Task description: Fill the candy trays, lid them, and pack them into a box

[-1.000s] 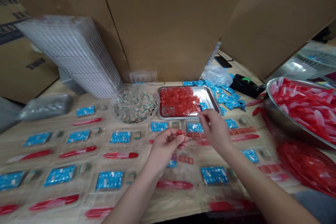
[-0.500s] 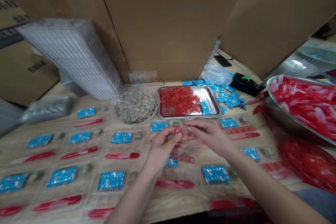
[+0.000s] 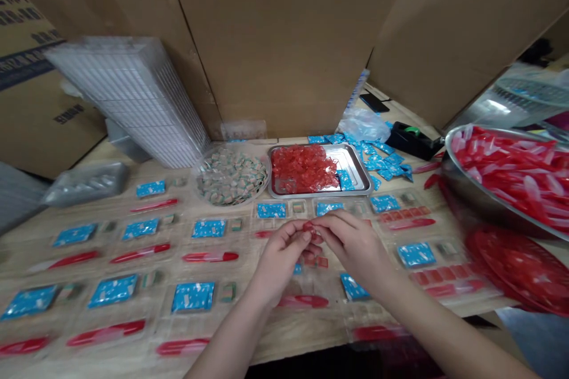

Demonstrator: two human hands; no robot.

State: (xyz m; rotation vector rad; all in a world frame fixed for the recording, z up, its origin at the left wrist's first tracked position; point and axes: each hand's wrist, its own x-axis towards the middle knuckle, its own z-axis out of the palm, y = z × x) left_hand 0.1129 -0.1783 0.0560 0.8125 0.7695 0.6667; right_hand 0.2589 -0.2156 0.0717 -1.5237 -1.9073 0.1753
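My left hand (image 3: pixel 284 251) and my right hand (image 3: pixel 349 243) meet over the middle of the table, fingertips pinched together on small red plastic pieces (image 3: pixel 309 227). Their exact shape is partly hidden by my fingers. Just beneath my hands more red square pieces (image 3: pixel 317 262) show, along with a red pen-shaped tool (image 3: pixel 306 301) in a clear plastic tray. Beyond my fingertips lies a blue packet (image 3: pixel 329 208). A metal tray (image 3: pixel 355 160) at the back holds a heap of red pieces (image 3: pixel 302 169) and a blue packet.
Rows of clear trays with blue packets (image 3: pixel 193 296) and red pen-shaped tools cover the table. Behind stand a round tub of small green-edged squares (image 3: pixel 231 177) and stacked clear trays (image 3: pixel 133 95). On the right are a black tape dispenser (image 3: pixel 413 141), a metal bowl (image 3: pixel 462 183) and a red basket (image 3: pixel 524 266).
My right hand has come down and closer to my left, its fingertips now meeting the left ones on the red pieces. The view has shifted slightly.
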